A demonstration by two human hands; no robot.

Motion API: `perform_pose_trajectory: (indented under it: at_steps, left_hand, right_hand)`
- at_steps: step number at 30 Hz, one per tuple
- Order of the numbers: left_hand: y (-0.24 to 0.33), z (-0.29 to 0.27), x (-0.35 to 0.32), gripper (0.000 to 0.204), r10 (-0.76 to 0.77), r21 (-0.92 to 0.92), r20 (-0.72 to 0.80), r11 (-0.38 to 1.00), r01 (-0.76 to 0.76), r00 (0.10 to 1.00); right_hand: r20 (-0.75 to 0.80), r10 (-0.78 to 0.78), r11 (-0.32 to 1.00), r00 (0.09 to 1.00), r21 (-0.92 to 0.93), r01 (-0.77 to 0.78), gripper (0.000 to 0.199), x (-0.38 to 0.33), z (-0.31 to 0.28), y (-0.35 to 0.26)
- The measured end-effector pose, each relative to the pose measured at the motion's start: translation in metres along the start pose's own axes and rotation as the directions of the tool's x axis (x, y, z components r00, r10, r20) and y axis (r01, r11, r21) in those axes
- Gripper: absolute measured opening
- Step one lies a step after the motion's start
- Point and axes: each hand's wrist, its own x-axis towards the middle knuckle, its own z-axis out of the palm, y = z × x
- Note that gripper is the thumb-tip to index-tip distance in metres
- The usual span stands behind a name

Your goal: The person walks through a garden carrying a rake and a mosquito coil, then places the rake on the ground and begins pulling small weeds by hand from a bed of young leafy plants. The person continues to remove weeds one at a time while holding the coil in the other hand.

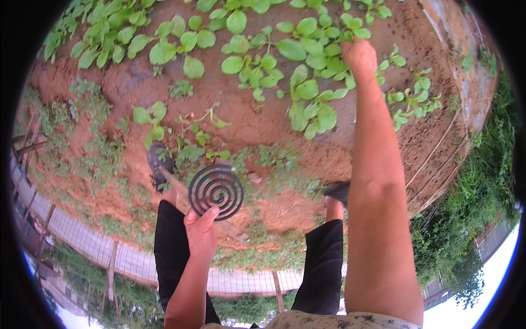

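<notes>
A dark mosquito coil (217, 193), a flat spiral, is pinched at its lower edge by my left hand (201, 230). The thumb lies across its face, and the coil is held over the soil in front of my legs. Stretched far forward, my right hand (360, 57) is closed among the leaves of a green leafy plant (323, 46). Its fingertips are turned away, so what they grip cannot be made out. Another leafy green (312, 109) grows just to the left of my right forearm.
Rows of leafy greens (164, 44) grow along the raised brown bed (230, 109). Small weeds (93, 153) cover the near slope, where a stick (186, 192) lies by my left shoe (160, 164). A wire fence (112, 263) runs behind me; bushes (466, 203) stand at right.
</notes>
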Motion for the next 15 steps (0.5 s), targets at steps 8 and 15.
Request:
perform_pose_trajectory:
  at_steps: [8, 15]
  left_hand:
    - [0.014, -0.003, 0.011, 0.022, 0.184, 0.032, -0.096, 0.983, -0.182, 0.978]
    - [0.033, -0.015, 0.021, 0.029, 0.256, 0.020, -0.132, 0.967, -0.255, 0.958]
  right_hand:
    - [0.102, 0.000, 0.995, 0.995, 0.098, -0.010, 0.050, -0.003, -0.020, 0.019]
    - [0.011, 0.006, 0.999, 1.000, 0.053, -0.006, 0.045, -0.007, -0.032, -0.009]
